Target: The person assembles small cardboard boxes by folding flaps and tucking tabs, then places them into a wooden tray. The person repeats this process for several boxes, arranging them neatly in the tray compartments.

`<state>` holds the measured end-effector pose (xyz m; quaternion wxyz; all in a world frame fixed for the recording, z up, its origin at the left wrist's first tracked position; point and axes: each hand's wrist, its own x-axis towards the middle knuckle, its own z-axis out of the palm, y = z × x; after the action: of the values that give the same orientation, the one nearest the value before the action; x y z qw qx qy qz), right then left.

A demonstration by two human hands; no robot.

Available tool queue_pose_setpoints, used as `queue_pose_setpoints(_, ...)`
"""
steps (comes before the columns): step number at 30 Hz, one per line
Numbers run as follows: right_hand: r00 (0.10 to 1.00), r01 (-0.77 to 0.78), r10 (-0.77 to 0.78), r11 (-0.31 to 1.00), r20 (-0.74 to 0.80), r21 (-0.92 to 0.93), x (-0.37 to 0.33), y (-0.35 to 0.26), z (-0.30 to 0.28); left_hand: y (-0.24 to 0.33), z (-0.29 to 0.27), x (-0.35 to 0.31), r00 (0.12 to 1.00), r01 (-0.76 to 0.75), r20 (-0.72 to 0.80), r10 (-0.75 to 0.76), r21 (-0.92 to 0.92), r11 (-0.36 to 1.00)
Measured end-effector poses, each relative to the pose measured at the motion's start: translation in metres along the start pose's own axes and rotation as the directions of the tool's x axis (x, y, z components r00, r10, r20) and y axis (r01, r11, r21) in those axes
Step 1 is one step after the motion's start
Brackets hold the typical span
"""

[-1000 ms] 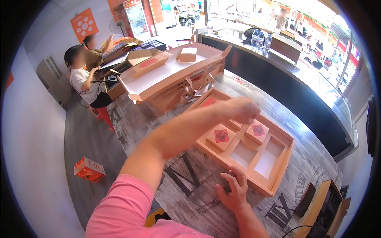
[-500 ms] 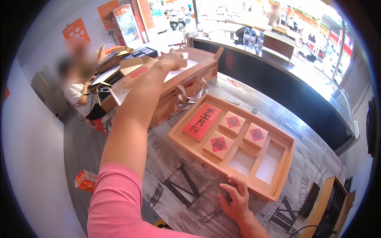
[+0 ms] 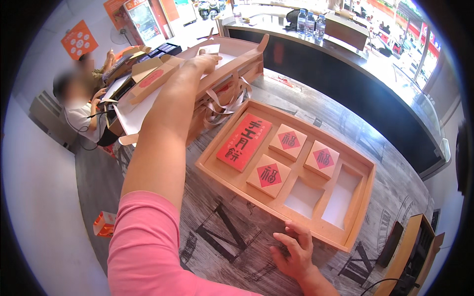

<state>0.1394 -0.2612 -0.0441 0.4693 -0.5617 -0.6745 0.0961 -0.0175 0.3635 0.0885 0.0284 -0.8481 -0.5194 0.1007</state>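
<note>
The left arm, in a soft pink sleeve (image 3: 145, 241), stretches far over to a big tan tray (image 3: 242, 69) with a smooth white floor. Its left grip (image 3: 205, 63) is right by a small pale box (image 3: 210, 49) in that tray. The fingers are bent, but from here I can't tell if they have hold of the box. Shiny, loopy ribbons (image 3: 219, 106) hang beside the tray.

The right grip (image 3: 296, 254) is empty, its fingers loosely curled and spread, just beside the near edge of a shallow brown tray (image 3: 360, 229). That tray has straight sides and sits on a gray, streaky surface (image 3: 212, 251) like old wood. Inside are a long, flat red box (image 3: 245, 142) and three square, tan boxes (image 3: 269, 176) with red diamonds on top. Two pockets (image 3: 302, 197) show flat white bottoms.
</note>
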Motion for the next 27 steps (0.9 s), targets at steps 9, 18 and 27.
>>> queue_pose_setpoints(9, 1.0, 0.017, -0.018, 1.0, -0.009, -0.022, 0.001, 0.0, -0.001, -0.013, -0.017, -0.021, 0.997, -0.051, -0.059, 0.043, -0.13, 0.99)
queue_pose_setpoints(18, 1.0, 0.026, -0.026, 0.999, -0.015, -0.021, -0.003, -0.001, -0.002, -0.008, -0.097, -0.117, 0.952, -0.179, -0.305, -0.009, -0.583, 0.792)
queue_pose_setpoints(27, 1.0, 0.023, -0.024, 0.999, 0.004, 0.044, -0.008, 0.004, -0.003, 0.053, -0.069, -0.262, 0.794, -0.57, -0.54, 0.279, -0.821, 0.034)
